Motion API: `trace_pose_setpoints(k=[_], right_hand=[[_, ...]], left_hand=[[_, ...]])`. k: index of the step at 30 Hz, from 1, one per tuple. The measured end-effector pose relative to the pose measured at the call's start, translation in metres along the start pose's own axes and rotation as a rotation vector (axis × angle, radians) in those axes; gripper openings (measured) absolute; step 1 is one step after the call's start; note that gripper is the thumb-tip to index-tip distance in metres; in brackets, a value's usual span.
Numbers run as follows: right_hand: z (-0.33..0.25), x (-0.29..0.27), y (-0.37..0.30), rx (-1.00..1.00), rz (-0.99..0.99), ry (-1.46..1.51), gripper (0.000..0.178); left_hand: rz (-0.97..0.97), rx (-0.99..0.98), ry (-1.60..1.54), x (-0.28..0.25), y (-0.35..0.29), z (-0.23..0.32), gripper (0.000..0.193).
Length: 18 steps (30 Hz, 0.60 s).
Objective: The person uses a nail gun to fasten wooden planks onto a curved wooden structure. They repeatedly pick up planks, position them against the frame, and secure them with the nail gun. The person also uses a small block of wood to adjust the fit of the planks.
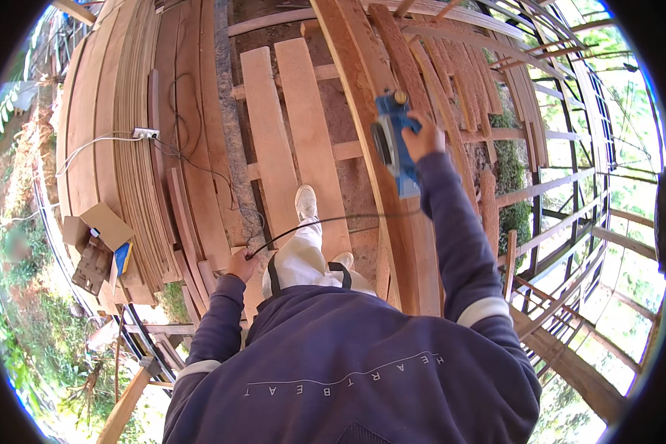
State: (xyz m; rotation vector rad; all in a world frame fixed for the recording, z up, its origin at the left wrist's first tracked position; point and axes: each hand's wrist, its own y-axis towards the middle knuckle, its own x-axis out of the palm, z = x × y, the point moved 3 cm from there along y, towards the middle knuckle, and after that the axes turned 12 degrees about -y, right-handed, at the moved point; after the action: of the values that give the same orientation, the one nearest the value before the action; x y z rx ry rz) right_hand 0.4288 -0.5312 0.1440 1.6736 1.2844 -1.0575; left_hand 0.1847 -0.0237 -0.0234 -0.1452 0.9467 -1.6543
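Note:
A blue electric hand planer [397, 148] rests on a long wooden beam [418, 259] to my right. My right hand [424, 137] is closed around its handle, with the arm stretched forward. From the planer's rear, a black power cord [325, 220] curves across in front of my legs to the left. My left hand [240, 263] grips that cord low on the left, beside my thigh. Part of the planer's handle is hidden by my fingers.
Two planks [270, 122] lie under my feet across crosspieces. Stacked boards [100, 170] on the left carry a white power strip [146, 134] with loose cables and an opened cardboard box [103, 226]. More rough planks [466, 89] and metal framing [570, 185] stand to the right.

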Motion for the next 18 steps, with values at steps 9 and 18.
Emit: trace_pose_setpoints(k=[9, 18], right_hand=[[0.061, -0.115, -0.401, 0.226, -0.138, 0.079, 0.035], [0.082, -0.133, -0.494, 0.299, -0.189, 0.065, 0.042]], left_hand=[[-0.188, 0.177, 0.043, 0.075, -0.057, 0.001, 0.017], [-0.262, 0.206, 0.072, 0.117, -0.078, 0.01, 0.016]])
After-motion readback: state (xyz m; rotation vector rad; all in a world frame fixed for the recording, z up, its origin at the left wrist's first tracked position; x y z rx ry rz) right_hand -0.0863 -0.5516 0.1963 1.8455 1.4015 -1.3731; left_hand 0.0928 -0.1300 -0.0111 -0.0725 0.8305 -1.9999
